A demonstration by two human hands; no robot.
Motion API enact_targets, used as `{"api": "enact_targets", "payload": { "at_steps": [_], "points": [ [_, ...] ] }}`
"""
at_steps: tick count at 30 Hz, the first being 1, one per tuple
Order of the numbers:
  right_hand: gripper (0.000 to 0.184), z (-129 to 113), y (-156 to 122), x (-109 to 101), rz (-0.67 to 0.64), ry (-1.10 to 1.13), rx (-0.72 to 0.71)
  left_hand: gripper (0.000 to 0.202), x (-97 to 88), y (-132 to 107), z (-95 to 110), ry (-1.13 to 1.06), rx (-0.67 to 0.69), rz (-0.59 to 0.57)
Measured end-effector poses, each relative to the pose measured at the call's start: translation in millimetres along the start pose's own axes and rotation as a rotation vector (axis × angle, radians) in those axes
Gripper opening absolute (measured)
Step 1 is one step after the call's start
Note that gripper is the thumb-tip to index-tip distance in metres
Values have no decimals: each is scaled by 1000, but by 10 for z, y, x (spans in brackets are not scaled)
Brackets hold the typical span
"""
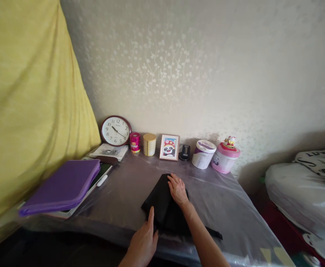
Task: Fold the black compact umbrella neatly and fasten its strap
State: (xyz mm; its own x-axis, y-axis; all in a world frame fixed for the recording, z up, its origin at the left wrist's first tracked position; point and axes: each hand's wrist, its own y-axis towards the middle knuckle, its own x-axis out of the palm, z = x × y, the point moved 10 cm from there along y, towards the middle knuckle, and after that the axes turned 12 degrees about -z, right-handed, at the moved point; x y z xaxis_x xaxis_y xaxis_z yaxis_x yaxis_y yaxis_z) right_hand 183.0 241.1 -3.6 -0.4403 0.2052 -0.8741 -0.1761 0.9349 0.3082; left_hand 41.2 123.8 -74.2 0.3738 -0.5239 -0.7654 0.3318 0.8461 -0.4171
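A folded black cloth (162, 205) lies on the plastic-covered table (220, 207) in front of me. My right hand (177, 189) rests flat on the far part of the cloth, fingers stretched out and together. My left hand (143, 243) is at the cloth's near left edge, index finger pointing up along it and touching the fabric. Neither hand grips anything.
Along the wall stand a round clock (115, 130), a pink tin (135, 142), a yellow tin (149, 144), a framed panda picture (169, 147), a white tub (203, 154) and a pink container (225, 157). A purple folder (63, 185) lies left. Yellow curtain (26, 111) left, bedding (304, 189) right.
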Motion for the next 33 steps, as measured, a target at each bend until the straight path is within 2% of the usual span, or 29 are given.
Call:
{"api": "enact_targets", "payload": {
  "at_steps": [2, 3, 6, 8, 11, 15, 18, 20, 21, 23, 25, 27, 29, 33],
  "points": [
    [31, -65, -25, -89, 62, 24, -14, 66, 4, 6, -4, -10, 8, 6],
    [31, -169, -60, -104, 66, 48, -72, 66, 8, 11, -8, -12, 10, 10],
    [26, -564, -192, 11, -63, 121, -301, 65, 34, 31, -24, -8, 7, 10],
    [24, -668, -217, 124, -147, 133, -338, 64, 44, 42, -28, 5, 1, 11],
    [26, -547, -82, 217, -166, 98, -270, 63, 48, 48, -30, 16, -18, 1],
    [26, -217, 230, 268, -157, 31, -160, 65, 53, 41, -25, -5, -31, -29],
    [25, -5, 377, 208, -121, -15, -31, 66, 54, 41, -17, -16, -22, -32],
    [26, 35, 365, 95, -53, -44, 50, 66, 68, 49, -16, -13, -17, -38],
    [27, -2, 324, 32, -13, -49, 61, 65, 76, 54, -19, -5, -20, -39],
    [27, -214, 211, -13, 7, -30, -26, 64, 84, 62, -29, 19, -32, -32],
    [23, -530, 80, 98, -99, 12, -218, 63, 86, 68, -32, 36, -38, -20],
    [23, -704, -26, 225, -199, 23, -314, 63, 84, 68, -30, 42, -35, -8],
    [22, -632, -37, 225, -174, 15, -256, 64, 78, 62, -24, 49, -29, 2],
    [25, -61, 3, -63, 16, 26, 10, 65, 67, 37, -30, 29, -16, 12]
  ]
}}
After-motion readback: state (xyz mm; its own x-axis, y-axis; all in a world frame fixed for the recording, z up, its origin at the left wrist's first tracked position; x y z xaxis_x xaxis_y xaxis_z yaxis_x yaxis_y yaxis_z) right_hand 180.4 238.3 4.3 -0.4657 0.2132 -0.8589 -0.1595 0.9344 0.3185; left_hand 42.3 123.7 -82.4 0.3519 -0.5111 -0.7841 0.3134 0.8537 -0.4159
